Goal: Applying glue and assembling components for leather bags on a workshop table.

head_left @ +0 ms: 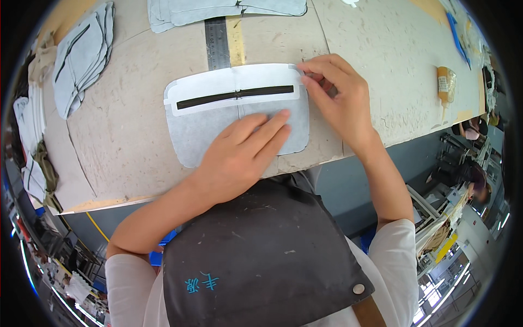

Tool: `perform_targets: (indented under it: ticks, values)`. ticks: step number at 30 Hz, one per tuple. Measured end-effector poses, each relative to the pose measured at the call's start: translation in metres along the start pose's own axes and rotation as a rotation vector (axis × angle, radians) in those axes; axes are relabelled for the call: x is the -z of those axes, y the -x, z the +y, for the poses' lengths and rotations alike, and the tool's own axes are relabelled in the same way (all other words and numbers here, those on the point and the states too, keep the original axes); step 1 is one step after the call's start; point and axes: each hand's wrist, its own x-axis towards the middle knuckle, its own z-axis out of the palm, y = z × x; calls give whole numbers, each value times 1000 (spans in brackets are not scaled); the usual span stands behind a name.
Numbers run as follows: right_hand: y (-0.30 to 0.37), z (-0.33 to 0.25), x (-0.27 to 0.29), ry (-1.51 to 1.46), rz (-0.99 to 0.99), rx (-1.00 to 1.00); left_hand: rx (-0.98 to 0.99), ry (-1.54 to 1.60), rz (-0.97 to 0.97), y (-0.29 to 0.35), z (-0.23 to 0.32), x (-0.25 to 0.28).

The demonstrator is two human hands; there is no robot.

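A pale grey-blue fabric panel (190, 133) with rounded corners lies flat on the table in front of me. Its upper part is covered by a white backing piece (218, 82), and a white-bordered slot below shows a black zipper (210, 100). My left hand (239, 147) rests on the panel's lower right half, fingers stretched out and holding nothing. At the upper right corner, my right hand (343, 95) pinches the panel's edge between thumb and forefinger. The other right fingers are curled and partly hidden.
A steel ruler (218, 46) and a yellow strip (236, 41) lie beyond the panel. Similar panels are stacked at the far edge (229, 8) and far left (84, 54). At right are a yellow-brown glue bottle (445, 86) and a blue tool (457, 38). The table's front edge is near.
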Motion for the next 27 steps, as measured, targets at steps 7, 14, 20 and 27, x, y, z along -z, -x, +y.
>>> perform_targets:
  ticks: [7,14,20,27]
  values:
    - [-15,5,3,20,-82,-4,6,-42,-19,-15,3,-19]
    - [-16,7,-3,213,-117,137,20,-36,-66,-16,4,-15]
    - [-12,7,-15,416,-62,239,6,-61,-73,-15,4,-14]
    - [-8,9,-22,451,20,248,-23,-120,-96,-15,5,-13]
